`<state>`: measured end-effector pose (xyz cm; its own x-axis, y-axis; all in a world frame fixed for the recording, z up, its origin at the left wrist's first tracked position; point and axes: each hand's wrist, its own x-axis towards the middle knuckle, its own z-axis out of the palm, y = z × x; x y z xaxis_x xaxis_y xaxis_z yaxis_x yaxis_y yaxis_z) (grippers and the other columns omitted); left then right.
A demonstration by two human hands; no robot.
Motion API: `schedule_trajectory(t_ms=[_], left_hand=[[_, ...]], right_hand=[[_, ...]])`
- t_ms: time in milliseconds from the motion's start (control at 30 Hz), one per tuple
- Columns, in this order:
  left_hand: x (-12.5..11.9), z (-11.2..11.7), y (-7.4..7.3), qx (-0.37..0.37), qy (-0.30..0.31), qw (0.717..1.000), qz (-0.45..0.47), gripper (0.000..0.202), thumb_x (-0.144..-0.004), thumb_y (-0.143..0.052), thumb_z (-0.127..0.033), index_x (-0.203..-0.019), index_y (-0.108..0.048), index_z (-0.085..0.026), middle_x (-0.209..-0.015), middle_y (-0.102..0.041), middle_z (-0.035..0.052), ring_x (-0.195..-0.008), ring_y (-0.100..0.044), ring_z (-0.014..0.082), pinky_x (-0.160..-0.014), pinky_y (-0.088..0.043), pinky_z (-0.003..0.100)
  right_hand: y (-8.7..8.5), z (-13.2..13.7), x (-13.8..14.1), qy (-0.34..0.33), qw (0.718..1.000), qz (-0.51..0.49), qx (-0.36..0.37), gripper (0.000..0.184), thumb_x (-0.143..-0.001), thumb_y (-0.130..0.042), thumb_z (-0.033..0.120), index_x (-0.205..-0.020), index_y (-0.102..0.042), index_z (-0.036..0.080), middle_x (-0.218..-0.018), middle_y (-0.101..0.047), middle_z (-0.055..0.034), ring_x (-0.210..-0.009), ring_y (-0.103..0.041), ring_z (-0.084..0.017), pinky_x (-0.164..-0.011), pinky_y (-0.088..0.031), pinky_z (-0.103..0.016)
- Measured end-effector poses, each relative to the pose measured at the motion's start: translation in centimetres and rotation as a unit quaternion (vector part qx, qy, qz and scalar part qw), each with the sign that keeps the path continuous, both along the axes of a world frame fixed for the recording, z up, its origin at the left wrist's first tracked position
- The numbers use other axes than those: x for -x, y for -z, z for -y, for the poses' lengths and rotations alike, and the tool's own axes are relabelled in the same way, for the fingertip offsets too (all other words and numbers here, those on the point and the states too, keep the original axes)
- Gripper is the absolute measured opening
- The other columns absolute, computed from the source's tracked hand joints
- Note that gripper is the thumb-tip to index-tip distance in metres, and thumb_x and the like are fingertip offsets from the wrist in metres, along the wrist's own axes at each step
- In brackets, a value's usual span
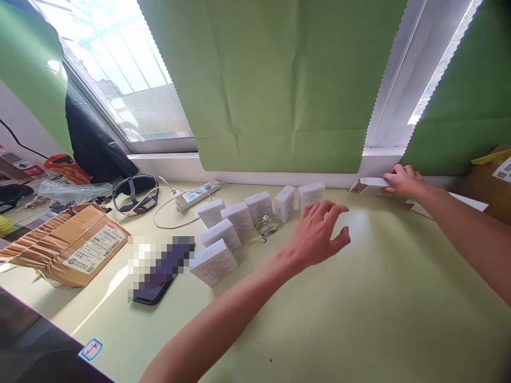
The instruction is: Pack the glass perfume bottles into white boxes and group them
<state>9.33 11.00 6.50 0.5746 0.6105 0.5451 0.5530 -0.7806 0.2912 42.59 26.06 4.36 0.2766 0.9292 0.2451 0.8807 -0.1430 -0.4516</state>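
Observation:
My left hand [317, 231] hovers open over the pale green table [359, 308], fingers spread, just right of a curved row of several small white boxes [239, 218]. A small clear glass bottle [267, 226] sits among the boxes, close to my left fingertips. My right hand [403, 181] reaches to the far right by the window sill, its fingers closed on a flattened white carton [371, 186] lying against the sill.
A torn cardboard parcel [67, 244] lies at the left, a dark phone [155, 282] beside it. A white power strip [197, 194] and a headband device [133, 194] rest near the sill. Green blinds [279, 80] hang behind. A brown box [495, 170] stands far right.

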Motion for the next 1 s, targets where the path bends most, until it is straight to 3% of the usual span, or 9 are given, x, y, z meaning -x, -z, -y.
schedule_trajectory(t_ms=[200, 367, 400, 467, 533, 633, 833, 933, 1000], left_hand=[[3.7, 3.9, 6.3, 0.170, -0.009, 0.983, 0.072, 0.038, -0.093, -0.050, -0.032, -0.129, -0.044, -0.021, -0.124, -0.052, 0.0098, -0.114, -0.054, 0.0217, -0.101, -0.045, 0.041], [4.4, 5.1, 8.0, 0.264, 0.008, 0.941, 0.211, 0.065, -0.090, -0.059, -0.041, -0.145, -0.028, -0.027, -0.134, -0.042, 0.0114, -0.111, -0.054, 0.0187, -0.096, -0.049, 0.038], [4.4, 5.3, 8.0, 0.288, 0.019, 0.931, 0.224, 0.070, -0.089, -0.060, -0.044, -0.147, -0.024, -0.028, -0.134, -0.042, 0.0113, -0.107, -0.056, 0.0177, -0.092, -0.050, 0.036], [4.2, 5.5, 7.9, 0.344, 0.038, 0.910, 0.227, 0.076, -0.089, -0.060, -0.048, -0.150, -0.018, -0.030, -0.133, -0.046, 0.0107, -0.095, -0.058, 0.0154, -0.082, -0.052, 0.032], [4.2, 5.7, 7.8, 0.388, 0.050, 0.895, 0.216, 0.077, -0.090, -0.058, -0.051, -0.151, -0.016, -0.032, -0.129, -0.050, 0.0098, -0.085, -0.058, 0.0134, -0.072, -0.051, 0.029], [4.3, 5.7, 7.8, 0.400, 0.056, 0.888, 0.221, 0.074, -0.093, -0.052, -0.050, -0.153, -0.015, -0.030, -0.121, -0.054, 0.0095, -0.085, -0.060, 0.0150, -0.073, -0.050, 0.030], [4.4, 6.2, 7.3, 0.352, -0.006, 0.906, 0.236, 0.076, -0.088, -0.059, -0.053, -0.151, -0.026, -0.028, -0.138, -0.040, 0.0131, -0.125, -0.045, 0.0261, -0.097, -0.046, 0.037], [4.3, 6.5, 7.0, 0.414, -0.007, 0.872, 0.262, 0.088, -0.080, -0.069, -0.054, -0.152, -0.026, -0.030, -0.143, -0.039, 0.0116, -0.130, -0.042, 0.0283, -0.102, -0.044, 0.039], [4.2, 6.5, 7.0, 0.472, 0.023, 0.820, 0.322, 0.081, -0.082, -0.066, -0.052, -0.150, -0.032, -0.026, -0.143, -0.043, 0.0112, -0.128, -0.045, 0.0282, -0.102, -0.043, 0.039]], right_hand=[[-0.4, 7.7, 4.7, -0.078, 0.976, -0.199, 0.052, 0.047, -0.091, -0.060, 0.050, -0.122, -0.059, 0.016, -0.121, -0.065, -0.0159, -0.108, -0.063, -0.029, -0.084, -0.055, -0.043], [2.7, 18.1, 12.7, -0.179, 0.899, -0.384, 0.113, 0.046, -0.093, -0.042, 0.064, -0.126, -0.054, 0.035, -0.118, -0.071, -0.0041, -0.090, -0.071, -0.023, -0.068, -0.062, -0.041], [3.2, 19.7, 14.2, -0.194, 0.877, -0.422, 0.125, 0.046, -0.094, -0.041, 0.064, -0.130, -0.051, 0.038, -0.121, -0.070, -0.0027, -0.090, -0.071, -0.023, -0.068, -0.062, -0.041], [3.9, 22.1, 16.4, -0.224, 0.771, -0.579, 0.143, 0.045, -0.093, -0.047, 0.060, -0.134, -0.047, 0.042, -0.131, -0.064, -0.0016, -0.099, -0.069, -0.024, -0.072, -0.062, -0.044], [4.4, 23.4, 17.7, -0.228, 0.717, -0.643, 0.142, 0.046, -0.093, -0.052, 0.055, -0.137, -0.047, 0.041, -0.137, -0.061, -0.0019, -0.109, -0.066, -0.025, -0.077, -0.062, -0.044], [4.9, 24.3, 18.4, -0.226, 0.721, -0.643, 0.124, 0.048, -0.092, -0.058, 0.050, -0.138, -0.050, 0.039, -0.143, -0.057, -0.0016, -0.121, -0.059, -0.027, -0.083, -0.061, -0.042], [4.2, 26.2, 18.8, -0.294, 0.736, -0.592, 0.143, 0.052, -0.089, -0.066, 0.041, -0.139, -0.052, 0.041, -0.151, -0.049, 0.0013, -0.136, -0.045, -0.027, -0.109, -0.044, -0.043], [4.0, 26.7, 19.4, -0.324, 0.737, -0.573, 0.150, 0.063, -0.088, -0.068, 0.038, -0.145, -0.043, 0.042, -0.153, -0.046, 0.0002, -0.136, -0.045, -0.027, -0.112, -0.040, -0.044], [4.6, 26.6, 19.6, -0.323, 0.751, -0.558, 0.142, 0.073, -0.086, -0.071, 0.038, -0.149, -0.035, 0.045, -0.154, -0.043, -0.0006, -0.132, -0.049, -0.027, -0.108, -0.044, -0.045]])
